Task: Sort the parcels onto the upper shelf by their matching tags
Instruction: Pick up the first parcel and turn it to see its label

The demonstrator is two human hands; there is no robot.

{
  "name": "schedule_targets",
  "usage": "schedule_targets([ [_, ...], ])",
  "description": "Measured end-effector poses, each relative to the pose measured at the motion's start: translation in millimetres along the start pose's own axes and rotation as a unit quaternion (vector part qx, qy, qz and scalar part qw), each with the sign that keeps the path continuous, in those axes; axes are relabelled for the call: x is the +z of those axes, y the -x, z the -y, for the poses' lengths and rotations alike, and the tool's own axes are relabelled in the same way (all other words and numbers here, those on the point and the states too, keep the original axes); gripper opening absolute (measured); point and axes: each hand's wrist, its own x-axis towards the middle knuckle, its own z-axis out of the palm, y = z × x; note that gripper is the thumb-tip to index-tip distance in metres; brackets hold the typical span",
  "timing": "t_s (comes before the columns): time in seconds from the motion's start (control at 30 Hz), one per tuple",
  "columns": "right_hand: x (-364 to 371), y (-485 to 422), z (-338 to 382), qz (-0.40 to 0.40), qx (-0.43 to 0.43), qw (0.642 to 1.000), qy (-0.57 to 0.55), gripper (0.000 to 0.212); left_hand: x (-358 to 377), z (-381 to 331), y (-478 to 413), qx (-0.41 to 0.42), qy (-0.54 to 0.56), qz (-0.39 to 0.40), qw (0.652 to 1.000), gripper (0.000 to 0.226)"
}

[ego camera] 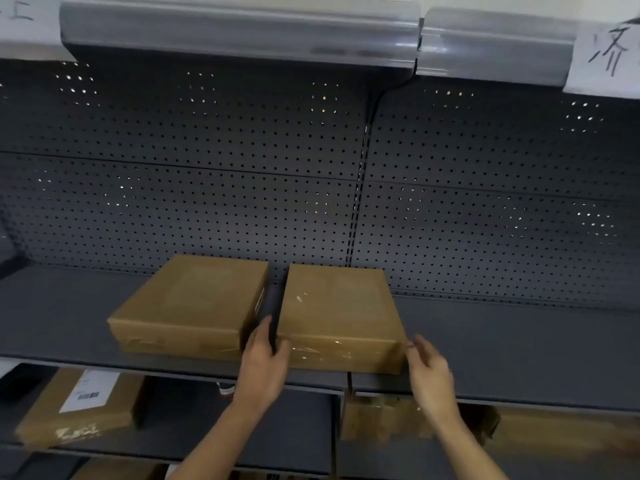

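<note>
Two flat brown cardboard parcels lie side by side on the grey upper shelf (519, 344). The left parcel (194, 303) has a small label on its right side. The right parcel (339, 313) is wrapped in clear tape at its front. My left hand (265, 362) grips the right parcel's front left corner, with the fingers in the gap between the two parcels. My right hand (429, 372) hovers with its fingers apart just off the parcel's front right corner, not clearly touching it. White paper tags with handwritten characters hang above, one at the left (24, 19) and one at the right (609, 57).
The lower shelf holds another parcel with a white barcode label (79, 410) at the left and a taped parcel (381, 420) under my right hand. A perforated grey back panel (485, 202) stands behind. A grey price rail (239, 32) runs overhead.
</note>
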Motion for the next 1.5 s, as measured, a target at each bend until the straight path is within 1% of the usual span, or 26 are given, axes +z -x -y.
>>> schedule_targets([
  [0.07,6.5,-5.6,5.1,0.025,0.011,1.000,-0.007,0.058,5.9,-5.0,-7.5,-0.042,0.023,0.023,0.999,0.067],
  [0.13,13.1,-10.5,8.9,0.039,0.027,0.999,-0.021,0.060,11.4,-6.8,-13.6,-0.073,0.030,0.036,0.996,0.066],
  [0.23,21.9,-13.7,7.5,0.048,0.053,0.997,-0.040,0.058,17.4,-8.8,-12.6,-0.069,0.047,0.047,0.995,0.051],
  [0.27,23.4,-14.1,7.0,0.050,0.061,0.996,-0.046,0.058,17.7,-11.7,-10.5,-0.067,0.052,0.043,0.995,0.050],
  [0.33,25.3,-13.8,6.2,0.044,0.064,0.995,-0.059,0.056,19.7,-10.8,-10.2,-0.066,0.060,0.032,0.995,0.052],
  [0.43,24.1,-9.4,9.1,0.029,0.053,0.994,-0.088,0.049,21.2,-8.5,-9.9,-0.073,0.082,0.014,0.994,0.058],
  [0.57,21.7,-3.5,13.0,-0.010,0.059,0.984,-0.166,0.053,22.4,-8.7,-7.3,-0.055,0.138,-0.019,0.989,0.058],
  [0.63,20.8,-1.9,16.2,-0.027,0.070,0.972,-0.224,0.051,23.0,-5.5,-7.8,-0.046,0.180,-0.033,0.982,0.055],
  [0.73,17.6,1.1,22.0,-0.030,0.088,0.948,-0.303,0.048,22.1,-7.2,-7.9,-0.041,0.249,-0.050,0.966,0.048],
  [0.83,16.6,2.1,22.4,-0.048,0.095,0.934,-0.340,0.046,23.8,-9.9,-6.0,-0.087,0.337,-0.047,0.936,0.039],
  [0.9,17.9,2.5,19.6,-0.056,0.102,0.927,-0.357,0.045,26.3,-9.7,-2.9,-0.120,0.384,-0.040,0.915,0.046],
  [1.0,17.8,7.4,17.7,-0.054,0.114,0.920,-0.371,0.044,28.6,-7.7,-1.5,-0.163,0.421,-0.069,0.889,0.077],
  [1.07,15.7,9.3,16.5,-0.046,0.118,0.918,-0.375,0.041,29.7,-5.9,-4.3,-0.174,0.449,-0.059,0.874,0.090],
  [1.1,14.1,9.7,16.1,-0.041,0.118,0.918,-0.375,0.040,28.9,-6.2,-3.8,-0.176,0.456,-0.054,0.870,0.092],
  [1.13,12.3,9.5,15.7,-0.031,0.117,0.920,-0.372,0.039,29.2,-4.7,-4.0,-0.177,0.458,-0.050,0.870,0.090],
  [1.2,9.0,9.7,17.2,-0.004,0.116,0.927,-0.357,0.039,28.9,-1.2,-3.8,-0.177,0.460,-0.058,0.868,0.079],
  [1.3,5.8,13.2,21.4,0.024,0.089,0.947,-0.307,0.044,25.8,-4.5,0.1,-0.177,0.454,-0.085,0.869,0.070],
  [1.37,4.6,17.3,25.1,0.033,0.054,0.969,-0.237,0.050,23.1,-9.5,3.1,-0.141,0.433,-0.112,0.883,0.065],
  [1.4,3.8,19.7,27.5,0.036,0.036,0.978,-0.201,0.053,21.3,-12.9,5.2,-0.107,0.416,-0.122,0.895,0.065],
  [1.5,2.3,28.5,42.5,0.047,-0.011,0.989,-0.137,0.053,15.0,-27.1,13.0,-0.015,0.357,-0.136,0.924,0.071],
])
